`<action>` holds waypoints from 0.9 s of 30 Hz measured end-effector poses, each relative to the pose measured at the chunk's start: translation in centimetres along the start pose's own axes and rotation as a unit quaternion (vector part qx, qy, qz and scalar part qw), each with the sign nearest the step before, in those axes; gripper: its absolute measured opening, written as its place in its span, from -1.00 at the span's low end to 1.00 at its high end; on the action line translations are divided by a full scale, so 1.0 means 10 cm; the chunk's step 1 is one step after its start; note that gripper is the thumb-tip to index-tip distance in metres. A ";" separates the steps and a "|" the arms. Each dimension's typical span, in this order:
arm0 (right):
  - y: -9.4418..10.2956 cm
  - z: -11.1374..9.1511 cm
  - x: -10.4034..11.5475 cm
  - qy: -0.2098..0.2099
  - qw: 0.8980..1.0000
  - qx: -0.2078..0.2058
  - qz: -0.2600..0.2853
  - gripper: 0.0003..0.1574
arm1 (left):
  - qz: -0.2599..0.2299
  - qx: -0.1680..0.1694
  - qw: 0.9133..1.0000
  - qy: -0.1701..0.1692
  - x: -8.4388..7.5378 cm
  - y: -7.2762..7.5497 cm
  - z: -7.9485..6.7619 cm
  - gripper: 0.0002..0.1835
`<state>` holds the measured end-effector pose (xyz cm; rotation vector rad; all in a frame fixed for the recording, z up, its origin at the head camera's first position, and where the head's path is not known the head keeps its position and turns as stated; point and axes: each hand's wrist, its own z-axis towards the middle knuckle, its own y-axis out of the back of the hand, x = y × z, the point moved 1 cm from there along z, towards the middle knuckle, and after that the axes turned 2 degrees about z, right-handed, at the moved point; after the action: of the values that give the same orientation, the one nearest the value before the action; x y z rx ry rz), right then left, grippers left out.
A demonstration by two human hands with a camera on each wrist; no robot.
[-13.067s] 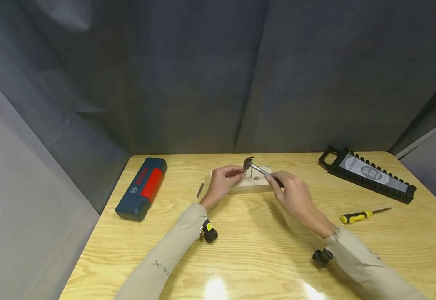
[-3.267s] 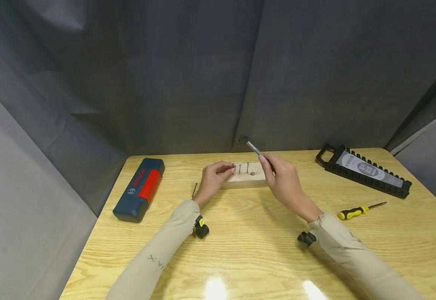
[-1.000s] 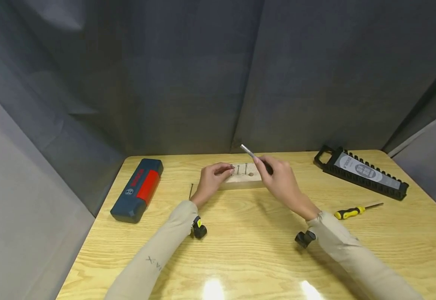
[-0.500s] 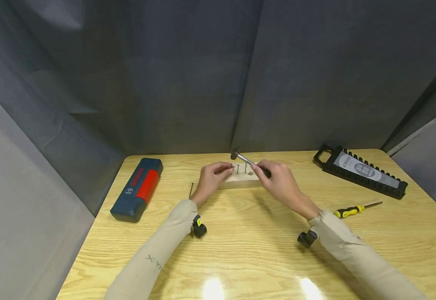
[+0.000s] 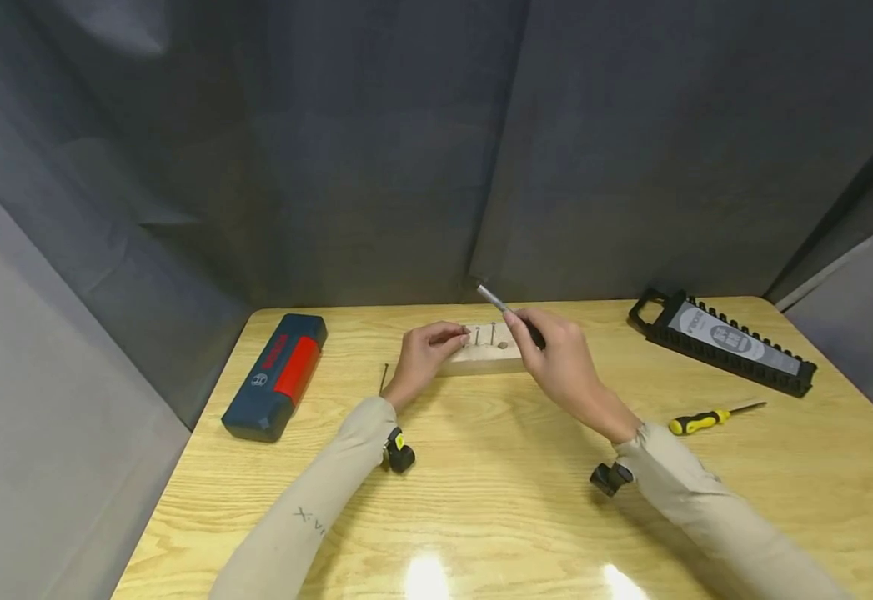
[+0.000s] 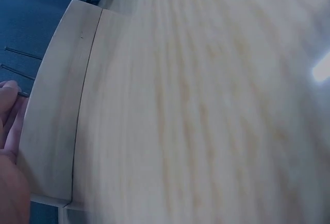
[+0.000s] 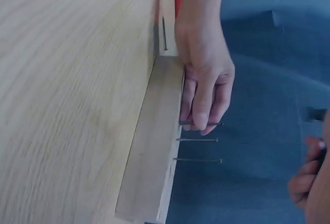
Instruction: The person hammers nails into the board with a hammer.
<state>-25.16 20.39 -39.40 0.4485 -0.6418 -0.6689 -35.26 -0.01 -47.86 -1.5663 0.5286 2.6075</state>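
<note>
A pale wooden block lies near the table's far edge. Two nails stand free in its top, one beside the other. My left hand reaches over the block's left end, and its thumb and fingers pinch a third nail that stands on the same top face. In my right hand I grip a hammer by its dark handle, raised above the block. The hammer's head is blurred and hard to make out against the dark curtain. A loose nail lies on the table left of my left wrist.
To the left lies a blue and red case. A black rack with a grey label is at the back right, and a yellow and black screwdriver in front of it. A dark curtain hangs behind the table.
Thirteen seconds ago one nail stood free; two do now, and my left hand pinches another further left. The hammer dipped toward it half a second ago and is raised again.
</note>
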 end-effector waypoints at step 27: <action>-0.01 0.02 0.00 -0.048 0.998 -0.020 0.032 -0.75 | -0.022 0.011 0.999 0.042 -0.06 0.04 0.02 -0.80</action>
<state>-25.35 20.30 -39.29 0.3585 -0.7296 -0.6451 -35.24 -0.25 -47.12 -1.6663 0.5217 2.5048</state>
